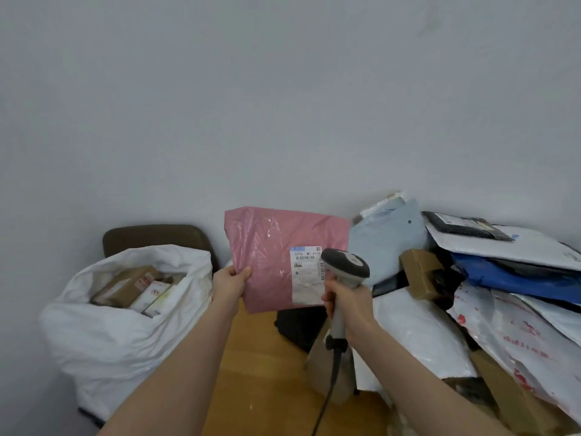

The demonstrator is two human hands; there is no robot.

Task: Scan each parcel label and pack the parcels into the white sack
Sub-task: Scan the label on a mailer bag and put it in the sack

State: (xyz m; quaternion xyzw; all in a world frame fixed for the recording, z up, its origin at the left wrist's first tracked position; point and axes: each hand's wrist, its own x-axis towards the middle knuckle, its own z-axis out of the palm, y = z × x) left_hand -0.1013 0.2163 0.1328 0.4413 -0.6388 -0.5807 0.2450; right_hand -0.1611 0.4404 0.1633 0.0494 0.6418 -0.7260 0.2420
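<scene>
A plain pale grey wall (283,89) fills the whole upper part of the frame and runs down the left edge to the bottom corner. It is bare, with a few faint dark smudges (432,25) at upper right. Against it, left of centre, stands a dark brown chair back (157,236) with rounded corners; only its top shows. At lower centre lies an orange-brown wood surface (257,357), whether floor or tabletop cannot be told. The light is soft, even and cool, with no hard shadows
</scene>
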